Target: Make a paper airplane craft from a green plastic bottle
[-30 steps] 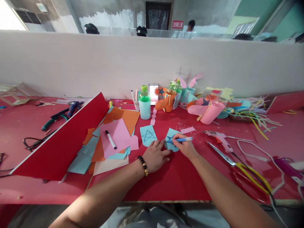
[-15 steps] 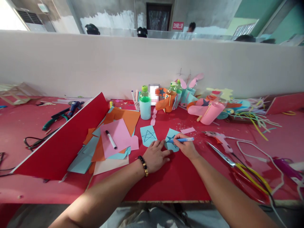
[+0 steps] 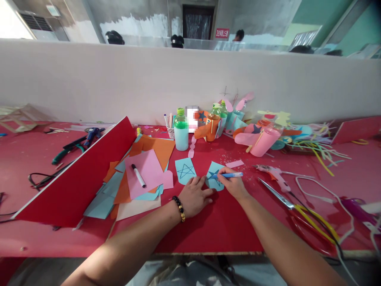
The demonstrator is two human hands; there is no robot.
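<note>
Between the fingers of my right hand (image 3: 233, 183) is a blue marker (image 3: 233, 174), its tip over a light-blue paper piece (image 3: 216, 184) bearing a star partly filled in with blue. My left hand (image 3: 195, 195) lies flat with fingers spread, fingertips at the near left edge of that piece. To its left, a second light-blue paper piece (image 3: 185, 164) carries an outlined star with crossing lines. Further left, a black-capped white marker (image 3: 138, 176) rests on a pink sheet (image 3: 151, 171) atop a pile of coloured paper.
A red board (image 3: 89, 174) leans at left. Bottles wrapped in coloured paper, such as a light-blue one (image 3: 181, 135) and a pink one (image 3: 264, 140), stand at the back. A pink glue gun (image 3: 275, 174) and large scissors (image 3: 293, 204) lie right, with cords nearby.
Both hands stay almost in place, with the blue marker still on the star. The filled-in part of the star looks slightly larger. The whole view has shifted a little.
</note>
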